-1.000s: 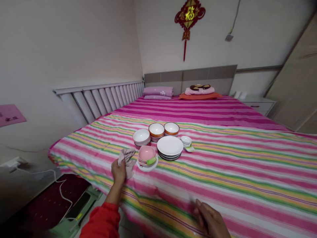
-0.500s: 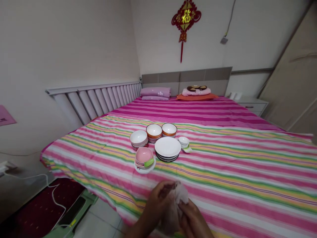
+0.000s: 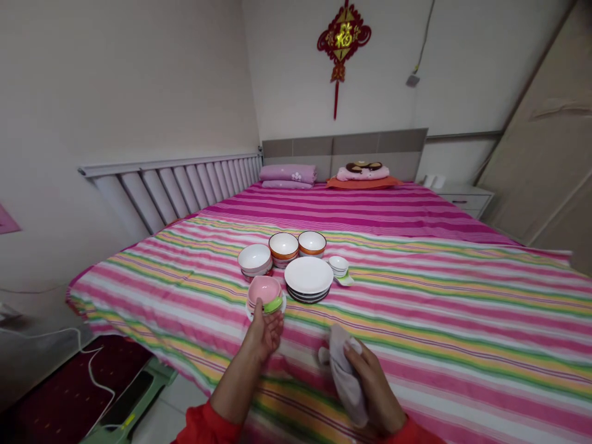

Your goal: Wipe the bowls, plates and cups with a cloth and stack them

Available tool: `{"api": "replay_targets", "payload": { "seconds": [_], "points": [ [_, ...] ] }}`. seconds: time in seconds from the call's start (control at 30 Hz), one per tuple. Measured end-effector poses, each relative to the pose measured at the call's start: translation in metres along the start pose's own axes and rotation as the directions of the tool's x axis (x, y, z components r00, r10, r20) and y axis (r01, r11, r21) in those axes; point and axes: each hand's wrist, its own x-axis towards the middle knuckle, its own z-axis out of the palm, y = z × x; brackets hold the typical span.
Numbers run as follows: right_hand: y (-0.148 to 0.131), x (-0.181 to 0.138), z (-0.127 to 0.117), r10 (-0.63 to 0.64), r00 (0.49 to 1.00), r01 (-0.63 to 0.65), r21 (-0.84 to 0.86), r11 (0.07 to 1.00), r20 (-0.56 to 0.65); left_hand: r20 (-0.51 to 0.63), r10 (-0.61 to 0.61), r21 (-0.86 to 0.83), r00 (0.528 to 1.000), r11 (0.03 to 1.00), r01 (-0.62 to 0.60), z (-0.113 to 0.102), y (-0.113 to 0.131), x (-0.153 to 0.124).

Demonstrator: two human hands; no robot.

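My left hand (image 3: 265,330) is at the front of a stack of pink bowls (image 3: 264,287), its thumb overlapping the bowl's near side and its fingers apart from the thumb, below the green piece (image 3: 273,304). Whether it touches the bowl I cannot tell. Under that stack, a white saucer (image 3: 248,309) shows partly. A crumpled pale cloth (image 3: 345,376) hangs in my right hand (image 3: 370,379), thumb and fingers closed on it, over the striped sheet. Just behind the pink bowls stands a stack of white plates with dark rims (image 3: 309,275).
White-lined bowls (image 3: 255,257) and orange-banded bowls (image 3: 283,245) stand stacked behind. Small white dishes (image 3: 339,264) rest on a green-and-white piece (image 3: 344,279) at the right. Everything sits on a striped bed sheet (image 3: 444,320). A railing (image 3: 185,185) lines the left wall.
My left hand has let go of the cloth and moved forward and left to the pink bowls. My right hand keeps the cloth and has shifted slightly right.
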Motion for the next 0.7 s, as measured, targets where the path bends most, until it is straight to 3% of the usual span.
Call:
{"api": "replay_targets", "payload": {
  "seconds": [0.13,0.23,0.37,0.43,0.5,0.7],
  "points": [
    [-0.003,0.051,0.036,-0.147,0.988,0.156,-0.424,0.892,0.055,-0.069,0.104,0.029,0.992,0.994,-0.102,-0.005,-0.006,0.002],
    [-0.003,0.089,0.068,-0.222,0.969,0.243,-0.571,0.785,0.107,-0.108,0.186,0.086,0.977,0.980,-0.177,-0.009,-0.008,0.005],
    [-0.003,0.118,0.106,-0.180,0.976,0.202,-0.831,0.518,0.125,-0.120,0.236,0.172,0.964,0.962,-0.214,-0.011,-0.008,0.013],
    [-0.004,0.125,0.118,-0.126,0.987,0.139,-0.907,0.398,0.096,-0.104,0.258,0.184,0.961,0.954,-0.236,-0.012,-0.010,0.017],
    [-0.004,0.130,0.126,-0.061,0.994,0.107,-0.935,0.339,0.092,-0.085,0.276,0.174,0.957,0.950,-0.258,-0.013,-0.011,0.020],
    [-0.001,0.142,0.131,-0.010,0.993,0.116,-0.952,0.283,0.118,-0.065,0.265,0.140,0.962,0.957,-0.255,-0.017,-0.013,0.022]
  ]
}}
